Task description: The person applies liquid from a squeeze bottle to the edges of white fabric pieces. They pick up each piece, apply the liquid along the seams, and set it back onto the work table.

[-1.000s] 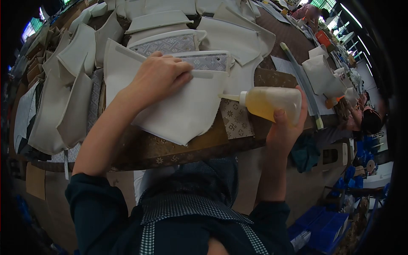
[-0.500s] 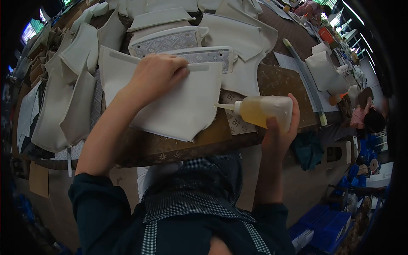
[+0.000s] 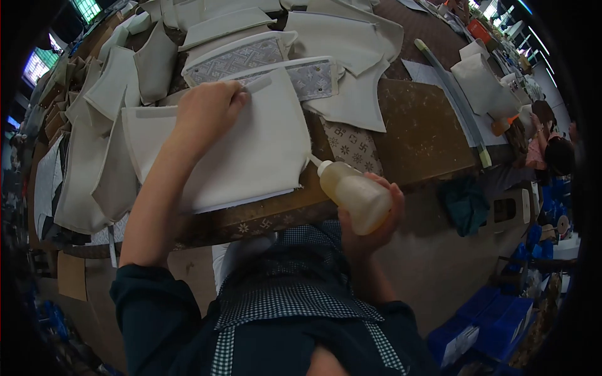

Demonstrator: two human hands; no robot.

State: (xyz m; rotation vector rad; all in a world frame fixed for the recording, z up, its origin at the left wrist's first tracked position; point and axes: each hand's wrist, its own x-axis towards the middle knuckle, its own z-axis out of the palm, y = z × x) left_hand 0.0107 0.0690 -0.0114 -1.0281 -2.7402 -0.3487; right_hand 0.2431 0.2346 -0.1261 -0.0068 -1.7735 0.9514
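L hand (image 3: 207,113) lying palm-down on panel (image 3: 251,156), fingers loosely bent at its top edge, pinning it to counter (image 3: 420,125), gripping nothing visible. R hand (image 3: 370,229) wrapping closed round bottle (image 3: 354,195) at counter's near edge, nozzle pointing at panel's right side; touching or just off, can't tell.

Risks, imo:
- squeezing too hard: liquid blobbing, staining pale panel or patterned piece (image 3: 351,147) just beside
- L hand pinning top only: panel sliding under nozzle
- bottle hanging past edge: dripping on lap
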